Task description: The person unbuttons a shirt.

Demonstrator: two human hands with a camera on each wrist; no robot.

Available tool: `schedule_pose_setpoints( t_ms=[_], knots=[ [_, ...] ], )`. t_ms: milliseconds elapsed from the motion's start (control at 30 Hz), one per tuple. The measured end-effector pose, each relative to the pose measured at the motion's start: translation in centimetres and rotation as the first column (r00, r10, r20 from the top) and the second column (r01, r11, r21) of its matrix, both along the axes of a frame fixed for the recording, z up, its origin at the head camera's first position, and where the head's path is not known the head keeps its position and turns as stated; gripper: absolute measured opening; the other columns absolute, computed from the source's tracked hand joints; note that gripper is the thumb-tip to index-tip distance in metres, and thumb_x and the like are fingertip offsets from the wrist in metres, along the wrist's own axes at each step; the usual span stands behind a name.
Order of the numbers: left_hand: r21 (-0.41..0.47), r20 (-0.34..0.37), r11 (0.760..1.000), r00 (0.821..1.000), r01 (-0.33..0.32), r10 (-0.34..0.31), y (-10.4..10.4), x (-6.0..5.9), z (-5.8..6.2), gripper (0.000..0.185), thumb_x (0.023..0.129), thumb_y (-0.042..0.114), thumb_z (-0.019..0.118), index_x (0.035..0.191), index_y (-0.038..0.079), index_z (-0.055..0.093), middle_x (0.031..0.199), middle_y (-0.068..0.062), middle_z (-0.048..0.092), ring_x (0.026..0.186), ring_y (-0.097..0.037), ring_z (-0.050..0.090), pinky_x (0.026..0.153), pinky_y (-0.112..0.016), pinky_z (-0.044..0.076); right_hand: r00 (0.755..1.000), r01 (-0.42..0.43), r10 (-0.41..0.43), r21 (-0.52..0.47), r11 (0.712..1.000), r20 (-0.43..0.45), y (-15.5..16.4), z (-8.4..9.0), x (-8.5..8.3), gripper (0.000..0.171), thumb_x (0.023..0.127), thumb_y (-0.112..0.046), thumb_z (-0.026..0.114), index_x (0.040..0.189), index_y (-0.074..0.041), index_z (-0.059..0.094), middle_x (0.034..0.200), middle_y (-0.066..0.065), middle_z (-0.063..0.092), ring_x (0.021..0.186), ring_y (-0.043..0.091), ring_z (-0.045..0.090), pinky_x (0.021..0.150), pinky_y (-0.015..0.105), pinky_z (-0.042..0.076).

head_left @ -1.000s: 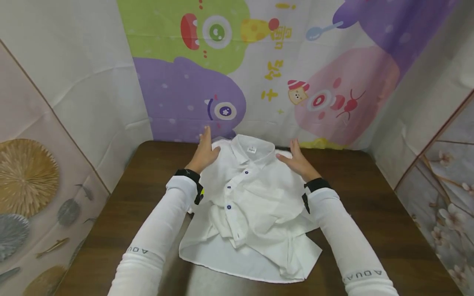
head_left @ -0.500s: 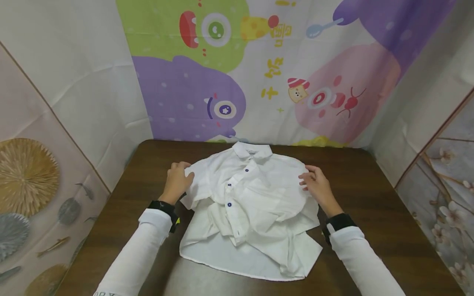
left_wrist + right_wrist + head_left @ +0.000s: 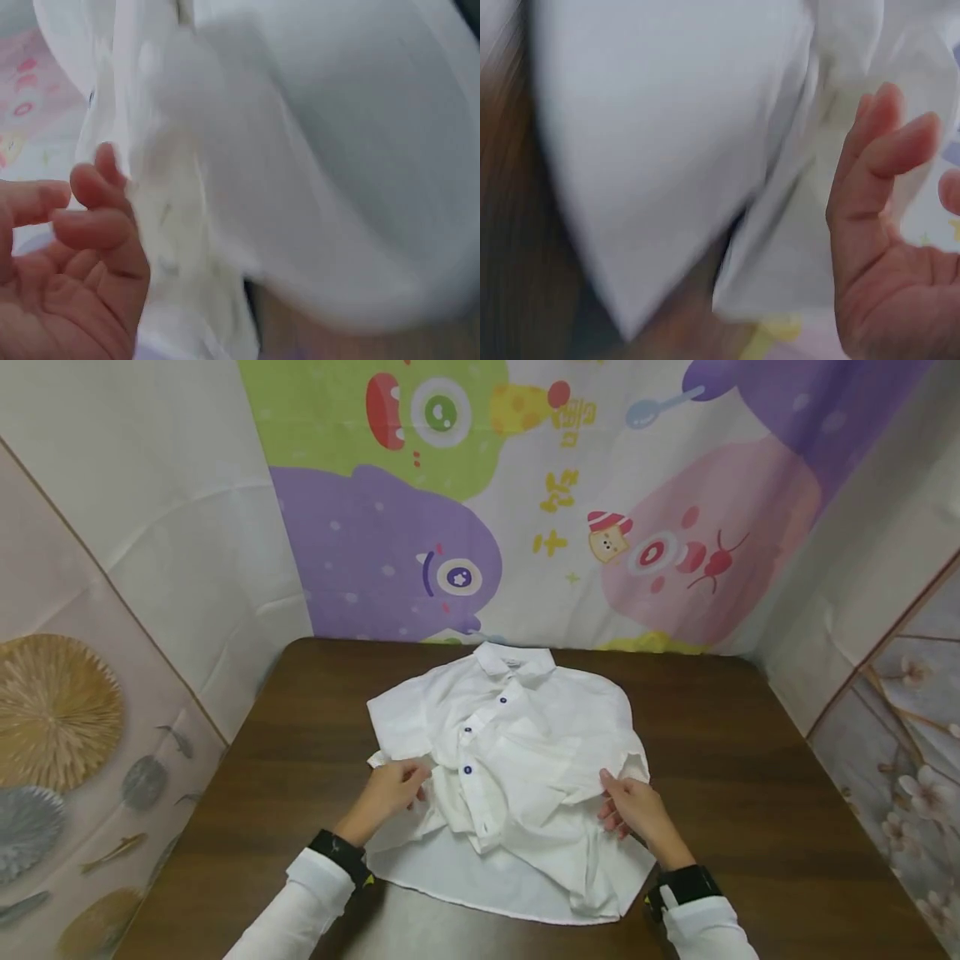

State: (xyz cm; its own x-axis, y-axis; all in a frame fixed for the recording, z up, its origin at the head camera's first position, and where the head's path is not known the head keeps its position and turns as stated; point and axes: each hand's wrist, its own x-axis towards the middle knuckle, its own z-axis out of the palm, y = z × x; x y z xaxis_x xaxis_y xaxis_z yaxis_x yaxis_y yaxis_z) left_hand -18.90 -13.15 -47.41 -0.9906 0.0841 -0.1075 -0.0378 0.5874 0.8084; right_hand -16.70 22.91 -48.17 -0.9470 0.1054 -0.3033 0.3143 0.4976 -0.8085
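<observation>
A white short-sleeved shirt (image 3: 540, 718) with dark blue buttons lies front up, its collar (image 3: 514, 662) at the far side. Its front is rumpled, and the lower front is bunched above the smoother back hem. My left hand (image 3: 384, 795) is over the shirt's left edge, just below the sleeve (image 3: 399, 727). In the left wrist view its fingers (image 3: 101, 217) are loosely bent beside the white cloth, with nothing between them and the thumb. By the opposite sleeve, my right hand (image 3: 637, 810) hovers at the shirt's edge. Its fingers (image 3: 862, 172) are relaxed, apart from the thumb and holding no cloth.
Under the shirt is a dark brown wooden table (image 3: 750, 810). A cartoon-printed cloth (image 3: 390, 552) hangs along its back edge, with pale patterned panels at both sides.
Both hands have come down from the shoulders past the sleeves toward the lower sides. The collar has dropped flatter, and the sleeves now lie spread outward.
</observation>
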Motion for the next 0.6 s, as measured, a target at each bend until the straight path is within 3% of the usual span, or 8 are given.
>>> schedule_pose_setpoints(
  t_ms=[67,167,267,467,600],
  knots=[
    [0.029,0.081,1.0,0.997,-0.011,0.009,0.9,-0.6,-0.2,0.035,0.097,0.03,0.045,0.088,0.0,0.061,0.059,-0.005,0.06,0.044,-0.01,0.047,0.043,-0.023,0.039,1.0,0.017,-0.017,-0.008,1.0,0.001,-0.9,-0.2,-0.2,0.058,0.096,-0.048,0.041,0.09,0.007,0.058,0.059,0.004,0.063,0.044,0.01,0.055,0.044,0.027,0.048],
    [0.064,0.133,0.994,0.988,-0.085,0.076,1.9,-1.9,-0.5,0.04,0.098,0.037,0.04,0.087,0.0,0.054,0.056,-0.003,0.055,0.039,-0.01,0.044,0.039,-0.023,0.038,0.998,0.059,-0.06,-0.036,0.998,-0.019,-1.7,-0.2,-0.5,0.048,0.097,-0.04,0.043,0.09,0.006,0.055,0.056,0.004,0.061,0.041,0.009,0.054,0.044,0.026,0.048],
    [0.012,0.113,0.993,0.987,-0.117,0.115,2.2,-3.3,-0.7,0.037,0.098,0.034,0.04,0.08,0.003,0.051,0.053,-0.001,0.05,0.037,-0.01,0.042,0.038,-0.022,0.038,0.994,0.095,-0.099,-0.072,0.993,-0.05,-1.8,-0.1,-0.9,0.033,0.097,-0.027,0.042,0.094,0.005,0.05,0.058,0.005,0.063,0.043,0.01,0.056,0.045,0.027,0.049],
    [-0.173,0.088,0.983,0.994,-0.055,0.071,1.4,-4.8,-0.8,0.032,0.096,0.024,0.043,0.072,0.004,0.051,0.049,-0.002,0.05,0.036,-0.01,0.046,0.039,-0.024,0.041,0.985,0.125,-0.132,-0.06,0.99,-0.112,-0.8,0.5,-1.1,0.032,0.098,-0.022,0.041,0.084,0.005,0.051,0.062,0.01,0.066,0.047,0.011,0.062,0.047,0.028,0.052],
    [-0.076,0.065,0.99,0.99,-0.117,0.122,-0.1,-5.4,-0.2,0.023,0.093,0.013,0.04,0.078,0.0,0.051,0.062,-0.01,0.06,0.042,-0.011,0.054,0.044,-0.028,0.05,0.984,0.131,-0.137,-0.062,0.989,-0.111,0.6,0.9,-1.1,0.032,0.098,-0.022,0.04,0.086,0.005,0.052,0.065,0.011,0.067,0.052,0.015,0.065,0.054,0.032,0.055]
  ],
)
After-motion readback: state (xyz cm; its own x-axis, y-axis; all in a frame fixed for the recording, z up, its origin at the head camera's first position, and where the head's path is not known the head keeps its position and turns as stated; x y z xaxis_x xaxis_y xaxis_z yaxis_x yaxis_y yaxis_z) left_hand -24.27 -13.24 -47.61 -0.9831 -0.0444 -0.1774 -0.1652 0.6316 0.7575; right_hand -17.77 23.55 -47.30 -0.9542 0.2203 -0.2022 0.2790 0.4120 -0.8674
